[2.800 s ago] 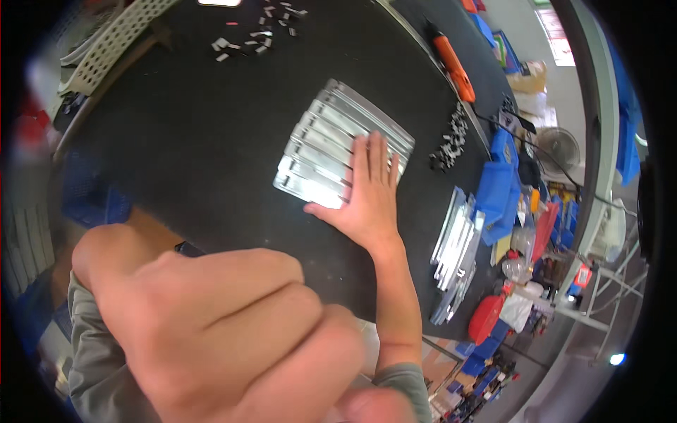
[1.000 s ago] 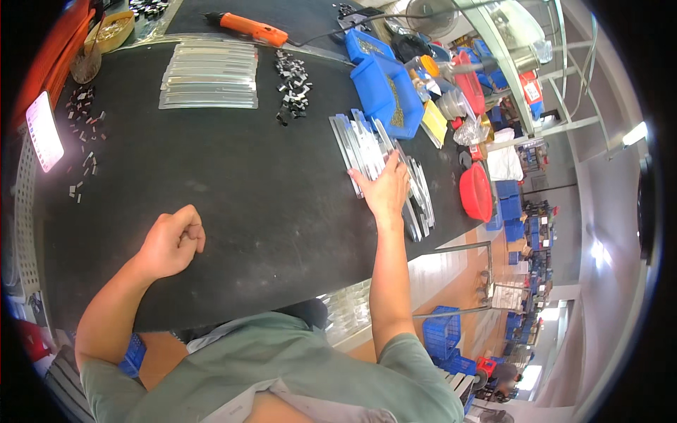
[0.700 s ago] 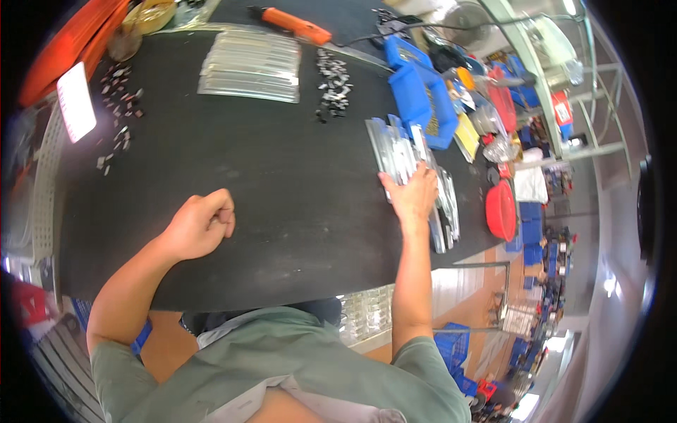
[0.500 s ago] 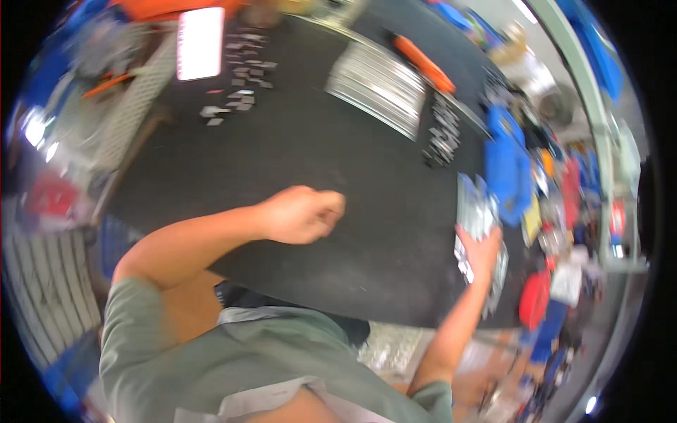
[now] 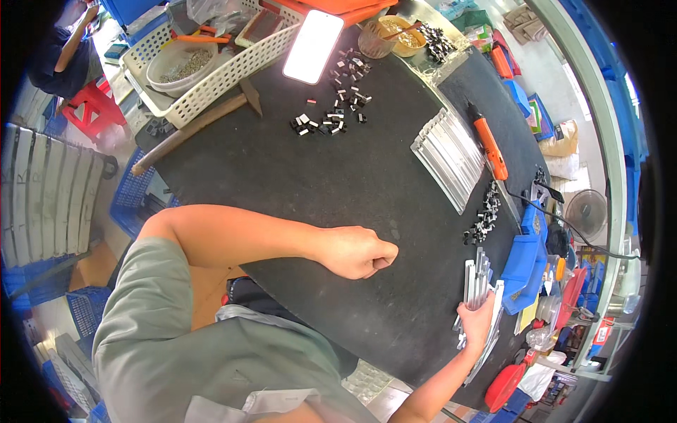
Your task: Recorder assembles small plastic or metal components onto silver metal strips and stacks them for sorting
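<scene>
My left hand (image 5: 356,251) is closed in a loose fist above the middle of the black-topped table (image 5: 310,183). Whatever its fingers hold, if anything, is hidden. At the right side, my right hand (image 5: 477,319) grips among a loose pile of silver metal strips (image 5: 477,276), its fingers partly hidden by them. Farther back lies a neat row of silver metal profiles (image 5: 451,161). Small black clips (image 5: 484,217) are heaped between that row and the loose pile.
An orange electric screwdriver (image 5: 491,146) lies beyond the row. Blue bins (image 5: 524,271) stand along the right edge. At the far left are a hammer (image 5: 204,127), a white basket (image 5: 218,79) and a lit phone (image 5: 314,46), with scattered small black-and-white parts (image 5: 331,121) nearby.
The view has swung, so the table and both hands sit farther right and lower, and the picture is sharper. My left hand remains closed; my right stays at the loose strips.
</scene>
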`<state>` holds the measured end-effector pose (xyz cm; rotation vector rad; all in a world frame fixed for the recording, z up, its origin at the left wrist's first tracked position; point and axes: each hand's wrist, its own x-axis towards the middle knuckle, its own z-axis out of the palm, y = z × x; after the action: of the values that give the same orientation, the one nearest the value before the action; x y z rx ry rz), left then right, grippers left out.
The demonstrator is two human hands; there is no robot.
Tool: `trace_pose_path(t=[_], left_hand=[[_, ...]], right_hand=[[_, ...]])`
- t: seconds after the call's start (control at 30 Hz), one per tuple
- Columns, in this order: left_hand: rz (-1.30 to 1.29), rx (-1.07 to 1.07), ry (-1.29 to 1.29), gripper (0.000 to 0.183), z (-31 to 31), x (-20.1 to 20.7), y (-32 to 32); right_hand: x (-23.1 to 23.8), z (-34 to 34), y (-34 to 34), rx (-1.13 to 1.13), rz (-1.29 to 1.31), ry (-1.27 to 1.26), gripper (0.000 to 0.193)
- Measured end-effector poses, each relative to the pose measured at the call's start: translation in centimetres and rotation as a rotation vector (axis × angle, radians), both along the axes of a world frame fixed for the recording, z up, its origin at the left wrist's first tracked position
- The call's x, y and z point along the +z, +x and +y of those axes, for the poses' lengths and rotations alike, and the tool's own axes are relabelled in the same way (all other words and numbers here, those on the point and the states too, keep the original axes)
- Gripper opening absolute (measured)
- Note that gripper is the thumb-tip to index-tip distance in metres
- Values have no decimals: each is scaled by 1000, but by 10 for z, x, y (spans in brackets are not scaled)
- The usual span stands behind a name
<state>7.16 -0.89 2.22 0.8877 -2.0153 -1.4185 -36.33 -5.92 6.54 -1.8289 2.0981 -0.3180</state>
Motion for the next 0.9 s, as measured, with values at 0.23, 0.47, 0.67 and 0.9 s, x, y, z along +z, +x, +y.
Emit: trace_pose_path(t=[0.23, 0.47, 0.67, 0.9], left_hand=[[-10, -7, 7, 15, 0, 0, -5], [9, -4, -75, 16, 0, -6, -2], [213, 216, -115, 20, 7, 8, 5], [359, 738, -24, 19, -30, -2, 32]], right_hand=[[-7, -11, -5, 101, 103, -86, 77], [7, 27, 50, 139, 211, -49, 62], [18, 49, 137, 422, 260, -200, 66], [14, 63, 199, 619, 17, -110, 89]])
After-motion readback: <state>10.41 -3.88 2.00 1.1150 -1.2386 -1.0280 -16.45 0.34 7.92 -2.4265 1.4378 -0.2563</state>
